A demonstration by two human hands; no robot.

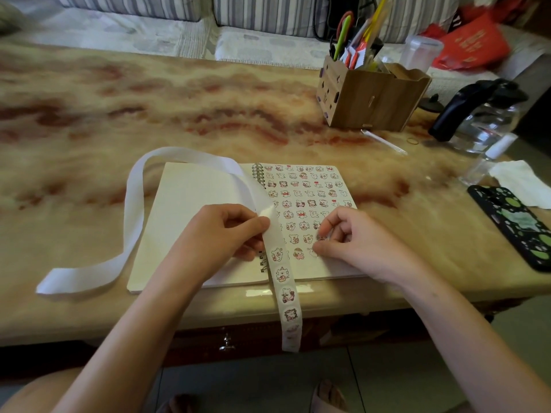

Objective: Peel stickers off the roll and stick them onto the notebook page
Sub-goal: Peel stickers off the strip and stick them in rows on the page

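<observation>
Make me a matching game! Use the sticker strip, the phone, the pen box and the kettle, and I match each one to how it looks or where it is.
1. sticker strip
2. phone
3. pen box
4. kettle

a. has a black handle
b. has green spots
c. hangs over the near edge of the table
d. made of wood

Pairs: 1-c, 2-b, 3-d, 4-a.
</observation>
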